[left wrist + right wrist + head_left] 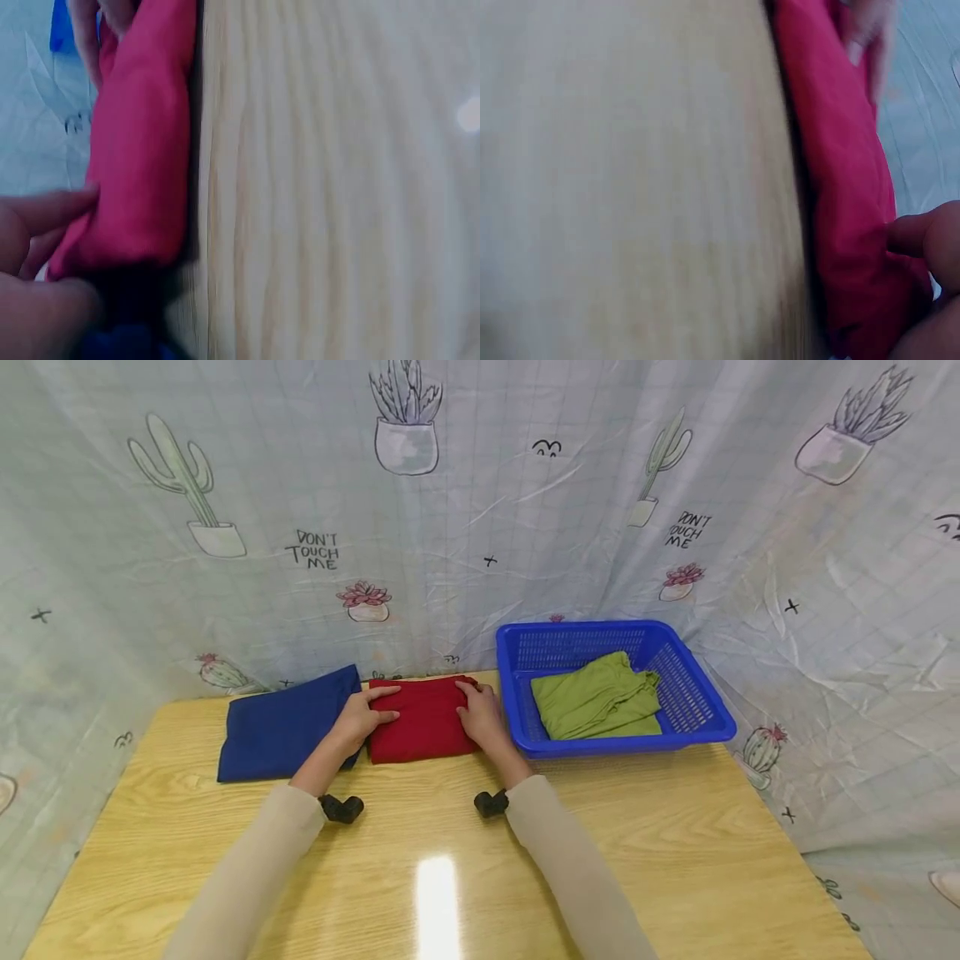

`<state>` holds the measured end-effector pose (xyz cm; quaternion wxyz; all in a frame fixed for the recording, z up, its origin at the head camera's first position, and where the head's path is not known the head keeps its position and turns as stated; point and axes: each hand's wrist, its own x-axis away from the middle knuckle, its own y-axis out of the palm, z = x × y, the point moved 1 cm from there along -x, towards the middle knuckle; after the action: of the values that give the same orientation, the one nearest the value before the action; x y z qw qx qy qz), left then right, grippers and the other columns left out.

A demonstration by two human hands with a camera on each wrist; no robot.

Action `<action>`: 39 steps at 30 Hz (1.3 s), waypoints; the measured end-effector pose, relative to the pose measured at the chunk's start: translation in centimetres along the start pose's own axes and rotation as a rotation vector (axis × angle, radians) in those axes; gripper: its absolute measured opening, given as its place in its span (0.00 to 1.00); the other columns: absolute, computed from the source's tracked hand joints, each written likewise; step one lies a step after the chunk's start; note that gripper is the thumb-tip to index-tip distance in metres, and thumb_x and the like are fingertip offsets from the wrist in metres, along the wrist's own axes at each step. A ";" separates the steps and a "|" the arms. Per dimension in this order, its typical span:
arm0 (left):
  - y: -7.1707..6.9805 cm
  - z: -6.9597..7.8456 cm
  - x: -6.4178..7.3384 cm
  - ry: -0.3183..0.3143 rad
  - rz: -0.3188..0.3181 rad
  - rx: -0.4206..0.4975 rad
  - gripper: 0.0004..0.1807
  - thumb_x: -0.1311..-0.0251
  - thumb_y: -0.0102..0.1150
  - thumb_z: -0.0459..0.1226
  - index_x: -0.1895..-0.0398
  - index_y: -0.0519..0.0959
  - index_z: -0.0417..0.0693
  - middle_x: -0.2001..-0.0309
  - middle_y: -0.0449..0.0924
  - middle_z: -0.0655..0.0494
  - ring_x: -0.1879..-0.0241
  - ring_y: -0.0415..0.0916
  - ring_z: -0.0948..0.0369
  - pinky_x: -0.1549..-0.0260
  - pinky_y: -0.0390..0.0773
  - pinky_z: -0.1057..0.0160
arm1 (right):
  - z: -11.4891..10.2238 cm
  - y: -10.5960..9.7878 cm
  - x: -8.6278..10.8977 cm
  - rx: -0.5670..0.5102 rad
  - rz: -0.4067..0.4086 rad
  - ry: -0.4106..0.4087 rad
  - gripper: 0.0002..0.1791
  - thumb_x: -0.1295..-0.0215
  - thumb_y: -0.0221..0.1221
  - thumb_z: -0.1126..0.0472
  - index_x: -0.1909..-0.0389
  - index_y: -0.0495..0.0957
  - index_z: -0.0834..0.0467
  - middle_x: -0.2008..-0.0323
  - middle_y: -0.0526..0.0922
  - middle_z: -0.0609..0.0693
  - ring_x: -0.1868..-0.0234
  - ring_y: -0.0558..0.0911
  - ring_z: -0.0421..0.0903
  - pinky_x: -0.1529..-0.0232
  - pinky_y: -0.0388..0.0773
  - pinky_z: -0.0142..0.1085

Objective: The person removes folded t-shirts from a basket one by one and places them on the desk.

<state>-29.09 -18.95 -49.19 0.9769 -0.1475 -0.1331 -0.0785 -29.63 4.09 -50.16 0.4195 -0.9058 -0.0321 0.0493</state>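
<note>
A folded red cloth (420, 722) lies near the back edge of the table, with both hands on it. My left hand (360, 718) rests on its left end, thumb and forefinger spread and nearly straight. At the right end my right hand (482, 714) touches the cloth with thumb and fingertips; some of its fingers are hidden. A folded dark blue cloth (281, 731) lies just left of the red one, partly under the left hand. In the left wrist view the red cloth (142, 142) looks thick and layered. The right thumb (907, 234) presses its side in the right wrist view.
A blue plastic basket (611, 745) stands to the right of the red cloth, with a folded green cloth (596, 697) inside. Behind the wooden table (405, 877) hangs a printed curtain (480, 510). Each wrist carries a black camera.
</note>
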 end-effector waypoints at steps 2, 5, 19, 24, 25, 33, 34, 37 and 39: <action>0.3 0.2 0.6 0.037 0.057 -0.071 0.32 0.30 0.57 0.26 0.24 0.66 0.47 0.24 0.56 0.38 0.30 0.63 0.40 0.35 0.71 0.44 | -0.5 0.1 0.9 0.097 0.041 -0.020 0.28 0.29 0.63 0.64 0.29 0.73 0.56 0.32 0.69 0.67 0.30 0.64 0.65 0.30 0.64 0.53; 0.5 0.3 1.6 0.094 0.148 -0.175 0.30 0.29 0.56 0.27 0.25 0.68 0.44 0.24 0.57 0.37 0.29 0.61 0.40 0.35 0.70 0.43 | -1.4 0.0 2.2 0.118 0.065 -0.065 0.28 0.29 0.63 0.62 0.30 0.73 0.58 0.29 0.62 0.68 0.27 0.56 0.68 0.28 0.60 0.57; 1.0 3.0 5.8 0.304 0.161 -0.292 0.25 0.21 0.46 0.36 0.24 0.64 0.44 0.23 0.57 0.39 0.26 0.58 0.40 0.34 0.68 0.40 | -5.0 -4.6 6.5 -0.011 -0.178 -0.240 0.40 0.26 0.60 0.58 0.20 0.53 0.60 0.23 0.57 0.61 0.21 0.52 0.61 0.23 0.53 0.54; 1.8 3.8 6.5 0.352 0.137 -0.308 0.24 0.19 0.44 0.40 0.24 0.65 0.46 0.25 0.62 0.42 0.28 0.62 0.42 0.34 0.68 0.40 | -5.7 -7.4 7.6 -0.061 -0.200 -0.305 0.37 0.25 0.59 0.59 0.21 0.55 0.60 0.24 0.64 0.57 0.24 0.63 0.53 0.26 0.61 0.47; 2.0 4.0 6.6 0.367 0.131 -0.318 0.25 0.19 0.43 0.42 0.24 0.65 0.46 0.26 0.63 0.42 0.28 0.62 0.43 0.34 0.68 0.39 | -5.7 -8.1 7.8 -0.068 -0.193 -0.316 0.36 0.25 0.59 0.59 0.21 0.57 0.60 0.26 0.66 0.56 0.25 0.66 0.52 0.27 0.64 0.46; 4.4 6.1 7.8 0.530 0.093 -0.412 0.28 0.18 0.36 0.48 0.24 0.65 0.43 0.27 0.65 0.44 0.27 0.62 0.46 0.29 0.61 0.42 | -4.2 -13.1 8.6 -0.075 -0.149 -0.401 0.30 0.24 0.57 0.62 0.25 0.63 0.63 0.31 0.74 0.56 0.74 0.75 0.50 0.63 0.76 0.41; 4.7 6.3 8.0 0.548 0.084 -0.420 0.29 0.17 0.35 0.48 0.24 0.65 0.42 0.26 0.65 0.44 0.26 0.61 0.46 0.29 0.60 0.42 | -3.9 -13.7 8.6 -0.077 -0.150 -0.408 0.30 0.24 0.57 0.63 0.25 0.63 0.63 0.31 0.74 0.56 0.74 0.74 0.50 0.64 0.74 0.41; 5.4 7.1 8.4 0.594 0.049 -0.443 0.30 0.17 0.33 0.49 0.24 0.64 0.41 0.25 0.64 0.45 0.25 0.58 0.47 0.27 0.58 0.43 | -3.1 -15.6 8.6 -0.070 -0.161 -0.410 0.30 0.23 0.56 0.63 0.25 0.61 0.64 0.31 0.74 0.59 0.61 0.83 0.53 0.58 0.78 0.44; 5.9 7.6 8.6 0.624 0.029 -0.459 0.30 0.17 0.32 0.49 0.23 0.63 0.41 0.25 0.63 0.45 0.25 0.57 0.47 0.27 0.57 0.43 | -2.6 -16.9 8.6 -0.039 -0.166 -0.392 0.31 0.23 0.55 0.62 0.24 0.60 0.63 0.31 0.73 0.59 0.59 0.83 0.57 0.58 0.78 0.48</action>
<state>-21.56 -12.00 -41.30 0.9131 -0.3329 0.1938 -0.1334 -21.07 13.89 -36.18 0.3904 -0.8810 -0.1886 0.1890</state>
